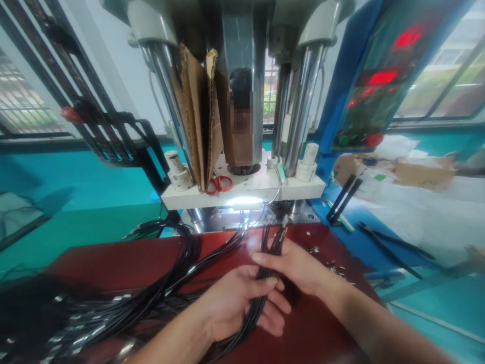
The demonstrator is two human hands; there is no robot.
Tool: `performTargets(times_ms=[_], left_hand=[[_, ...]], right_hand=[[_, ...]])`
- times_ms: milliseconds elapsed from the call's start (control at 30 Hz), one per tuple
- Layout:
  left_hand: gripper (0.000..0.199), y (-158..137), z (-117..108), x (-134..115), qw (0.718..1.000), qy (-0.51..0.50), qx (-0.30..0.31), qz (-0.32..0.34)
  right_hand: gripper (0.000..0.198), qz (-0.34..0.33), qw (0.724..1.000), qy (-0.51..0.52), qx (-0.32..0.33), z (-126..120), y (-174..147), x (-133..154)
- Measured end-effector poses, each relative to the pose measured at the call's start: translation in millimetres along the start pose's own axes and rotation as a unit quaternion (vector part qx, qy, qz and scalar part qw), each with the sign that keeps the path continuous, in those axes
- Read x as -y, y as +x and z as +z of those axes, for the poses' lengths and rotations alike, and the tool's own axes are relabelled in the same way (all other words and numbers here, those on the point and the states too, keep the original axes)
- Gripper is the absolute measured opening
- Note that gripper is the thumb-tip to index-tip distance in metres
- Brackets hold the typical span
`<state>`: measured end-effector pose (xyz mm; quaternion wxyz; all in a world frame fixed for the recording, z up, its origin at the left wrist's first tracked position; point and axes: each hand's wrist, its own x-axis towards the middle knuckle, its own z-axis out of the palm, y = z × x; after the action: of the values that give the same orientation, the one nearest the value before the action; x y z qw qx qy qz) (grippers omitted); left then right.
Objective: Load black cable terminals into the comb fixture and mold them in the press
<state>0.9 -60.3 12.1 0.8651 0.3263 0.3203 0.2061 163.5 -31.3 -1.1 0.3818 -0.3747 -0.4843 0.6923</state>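
A bundle of black cables (253, 314) runs up through both of my hands, its small pale ends pointing at the press. My left hand (242, 298) grips the bundle lower down, with the thumb across it and the other fingers curled beneath. Just above, my right hand (290, 260) is closed round the upper part near the ends, thumb pointing left; its other fingers are largely hidden. Left of my hands, more black cables (159, 288) lie over the red-brown board (310, 323), and some reach in under the lit edge of the press (246, 189).
Folded cardboard (199, 116) and red-handled scissors (220, 184) rest on the press plate between steel columns. A blue control box (364, 81) with red displays stands right. Long black-handled pliers (394, 245) lie below it, beside white plastic bags (428, 212). Small metal bits (335, 268) are scattered on the board.
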Motion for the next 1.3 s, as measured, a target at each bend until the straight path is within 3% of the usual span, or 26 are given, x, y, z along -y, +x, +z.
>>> performTargets(times_ms=[167, 267, 367, 600, 800, 867, 933, 1033, 1067, 1100, 1300], left_hand=[[0.020, -4, 0, 9, 1.000, -0.016, -0.014, 0.007], [0.019, -6, 0, 14, 1.000, -0.012, 0.000, -0.018], [0.016, 3, 4, 13, 0.999, 0.000, -0.015, -0.036], [0.011, 39, 17, -14, 0.995, 0.025, -0.093, 0.014], [0.015, 42, 11, -10, 0.991, 0.012, -0.127, 0.049], [0.014, 35, 7, -5, 0.991, -0.009, -0.128, 0.045], [0.014, 28, 2, -2, 0.991, -0.031, -0.126, 0.037], [0.017, 22, -3, -1, 0.990, -0.043, -0.130, 0.042], [0.018, 22, -4, -1, 0.989, -0.043, -0.134, 0.048], [0.020, 23, -5, -1, 0.988, -0.043, -0.138, 0.053], [0.023, 23, -8, 1, 0.987, -0.037, -0.138, 0.072]], right_hand=[[0.040, -0.089, 0.984, 0.084, -0.130, -12, 10, 14], [0.041, -0.129, 0.973, 0.006, -0.193, -16, 13, 13], [0.033, -0.120, 0.965, -0.109, -0.205, -16, 14, 5], [0.017, -0.117, 0.940, -0.267, -0.179, -12, 9, 4], [0.018, -0.126, 0.935, -0.327, -0.049, -14, 5, 12], [0.026, -0.140, 0.925, -0.352, -0.037, -21, 11, 17], [0.030, -0.174, 0.876, -0.441, -0.089, -32, 22, 22], [0.025, -0.177, 0.711, -0.664, -0.149, -45, 43, 25], [0.022, -0.162, 0.664, -0.716, -0.143, -48, 49, 24], [0.019, -0.144, 0.635, -0.747, -0.130, -49, 55, 22], [0.017, -0.110, 0.590, -0.793, -0.104, -48, 53, 15]])
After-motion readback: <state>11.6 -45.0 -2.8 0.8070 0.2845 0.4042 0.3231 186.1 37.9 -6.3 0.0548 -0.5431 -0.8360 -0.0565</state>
